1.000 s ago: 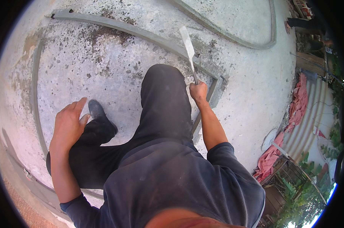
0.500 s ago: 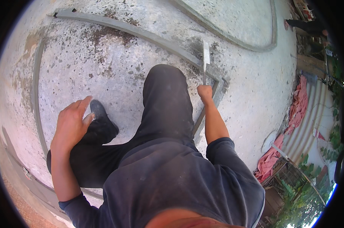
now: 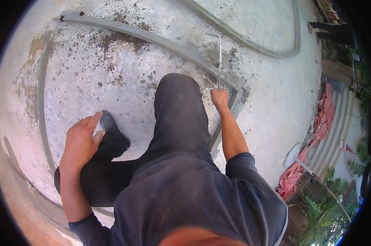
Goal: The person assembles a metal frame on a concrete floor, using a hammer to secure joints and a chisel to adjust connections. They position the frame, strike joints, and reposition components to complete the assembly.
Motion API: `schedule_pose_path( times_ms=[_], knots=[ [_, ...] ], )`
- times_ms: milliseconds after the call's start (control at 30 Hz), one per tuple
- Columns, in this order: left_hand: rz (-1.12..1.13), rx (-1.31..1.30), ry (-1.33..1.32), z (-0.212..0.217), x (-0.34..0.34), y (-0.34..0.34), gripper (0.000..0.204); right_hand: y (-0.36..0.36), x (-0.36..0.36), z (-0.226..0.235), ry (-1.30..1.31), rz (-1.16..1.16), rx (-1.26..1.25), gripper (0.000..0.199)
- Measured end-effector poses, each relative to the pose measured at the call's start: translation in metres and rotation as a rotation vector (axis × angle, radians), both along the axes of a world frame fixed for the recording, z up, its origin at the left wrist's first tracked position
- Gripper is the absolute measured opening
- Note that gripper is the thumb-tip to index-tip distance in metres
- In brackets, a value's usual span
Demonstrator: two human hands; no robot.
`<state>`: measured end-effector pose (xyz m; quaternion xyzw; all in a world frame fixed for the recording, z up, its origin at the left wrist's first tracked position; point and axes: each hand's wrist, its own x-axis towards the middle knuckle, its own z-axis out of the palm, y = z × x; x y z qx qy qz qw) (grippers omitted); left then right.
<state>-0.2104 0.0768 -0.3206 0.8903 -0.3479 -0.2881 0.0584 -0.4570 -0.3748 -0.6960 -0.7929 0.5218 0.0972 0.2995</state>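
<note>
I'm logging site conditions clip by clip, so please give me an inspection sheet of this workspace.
Surface: pale concrete floor, speckled, with dark patches.
Work items: long-bladed tool, seen nearly edge-on; it crosses the long grey bar in view, contact unclear.
Clutter: bent grey bar beyond; crumpled pink cloth at right.
Hands: right hand closed around the tool's near end; left hand open, nothing seen in it.
Cables: none clear; thin strands at right too small to identify.
Surroundings: corrugated sheet, green plants, another person's legs.
</note>
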Motion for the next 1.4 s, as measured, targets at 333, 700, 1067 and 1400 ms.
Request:
schedule_pose_path(
  times_ms=[333,700,1067,1400],
  knots=[
    [0.030,0.035,0.002,0.000,-0.005,0.010,0.054,0.009,-0.033,-0.001,0.028,-0.148,-0.064,0.031],
    [-0.069,0.046,-0.037,-0.005,-0.002,0.006,0.053,0.040,-0.038,0.075,-0.117,-0.028,0.085,0.027],
    [-0.052,0.146,0.007,-0.006,-0.002,-0.001,0.053,0.036,-0.071,0.027,0.039,-0.126,0.092,0.034],
    [-0.085,0.028,0.039,0.008,-0.005,-0.008,0.054,0.042,-0.078,0.044,0.082,-0.129,-0.024,0.045]
  ],
)
